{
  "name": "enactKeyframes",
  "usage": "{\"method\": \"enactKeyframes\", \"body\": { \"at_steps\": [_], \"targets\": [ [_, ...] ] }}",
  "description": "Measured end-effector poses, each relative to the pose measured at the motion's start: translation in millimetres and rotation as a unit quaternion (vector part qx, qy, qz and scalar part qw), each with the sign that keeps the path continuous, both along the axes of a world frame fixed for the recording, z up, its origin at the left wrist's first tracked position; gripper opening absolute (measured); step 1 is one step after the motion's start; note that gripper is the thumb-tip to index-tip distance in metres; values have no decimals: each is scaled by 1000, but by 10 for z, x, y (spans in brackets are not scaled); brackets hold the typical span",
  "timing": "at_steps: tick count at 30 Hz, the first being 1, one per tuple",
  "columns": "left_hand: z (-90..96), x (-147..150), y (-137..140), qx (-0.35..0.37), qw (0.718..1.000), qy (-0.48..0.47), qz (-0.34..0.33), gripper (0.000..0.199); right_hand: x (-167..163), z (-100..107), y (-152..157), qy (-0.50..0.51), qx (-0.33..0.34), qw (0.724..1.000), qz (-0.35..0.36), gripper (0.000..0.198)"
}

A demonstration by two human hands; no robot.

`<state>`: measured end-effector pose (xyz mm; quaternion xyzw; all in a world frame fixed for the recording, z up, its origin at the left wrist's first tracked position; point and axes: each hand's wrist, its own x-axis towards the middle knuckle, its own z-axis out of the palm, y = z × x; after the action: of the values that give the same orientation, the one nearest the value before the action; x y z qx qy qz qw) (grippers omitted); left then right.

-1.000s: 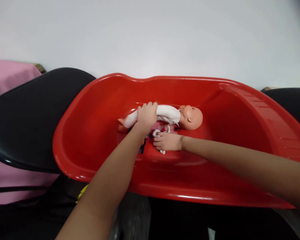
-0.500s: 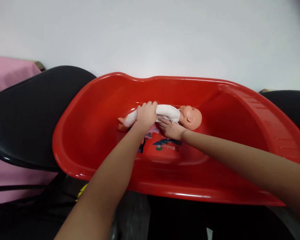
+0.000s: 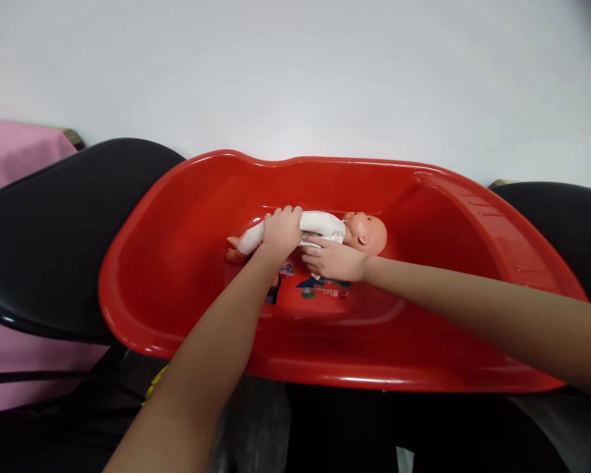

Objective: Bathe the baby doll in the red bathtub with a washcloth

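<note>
A baby doll [image 3: 325, 224] with a bare head and white body and limbs lies on its back, head to the right, inside a red baby bathtub [image 3: 162, 263]. My left hand [image 3: 282, 231] is closed over the doll's middle, near its arm, and hides the hip area. Against the doll's near side, my right hand [image 3: 335, 259] has its fingers bent over a thin white cloth [image 3: 316, 276]. Only scraps of this cloth show around the fingers. A printed picture [image 3: 325, 289] marks the tub floor below my right hand.
Black seats [image 3: 69, 236] stand left and right of the tub, the right one [image 3: 556, 223] partly behind its rim. Pink cloth [image 3: 20, 154] hangs at far left. A pale wall [image 3: 295, 79] rises behind. Something yellow [image 3: 155, 381] shows under my left forearm.
My right hand has slid slightly left and down along the doll's side, and white cloth now shows below its fingers. My left hand keeps its hold. The whole view has shifted slightly.
</note>
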<state>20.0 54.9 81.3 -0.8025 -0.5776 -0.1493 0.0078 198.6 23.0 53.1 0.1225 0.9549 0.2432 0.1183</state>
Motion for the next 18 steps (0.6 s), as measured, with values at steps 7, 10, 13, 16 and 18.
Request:
{"method": "enactKeyframes", "body": {
  "at_steps": [7, 10, 13, 16, 18],
  "targets": [
    [53, 5, -55, -23, 1000, -1, 2, 24, 458, -195, 75, 0, 2, 999, -40, 29],
    [60, 5, -59, -29, 1000, 0, -1, 24, 737, -342, -7, 16, 5, 999, -37, 27],
    [59, 6, -55, -26, 1000, 5, -1, 24, 878, -276, -90, 48, 8, 998, -33, 25],
    [55, 4, -55, -23, 1000, 10, 0, 26, 905, -66, -118, 77, 35, 996, -24, 25],
    [46, 0, -54, -15, 1000, 13, -2, 26, 901, 26, -110, 87, 64, 994, -25, 26]
  ]
}}
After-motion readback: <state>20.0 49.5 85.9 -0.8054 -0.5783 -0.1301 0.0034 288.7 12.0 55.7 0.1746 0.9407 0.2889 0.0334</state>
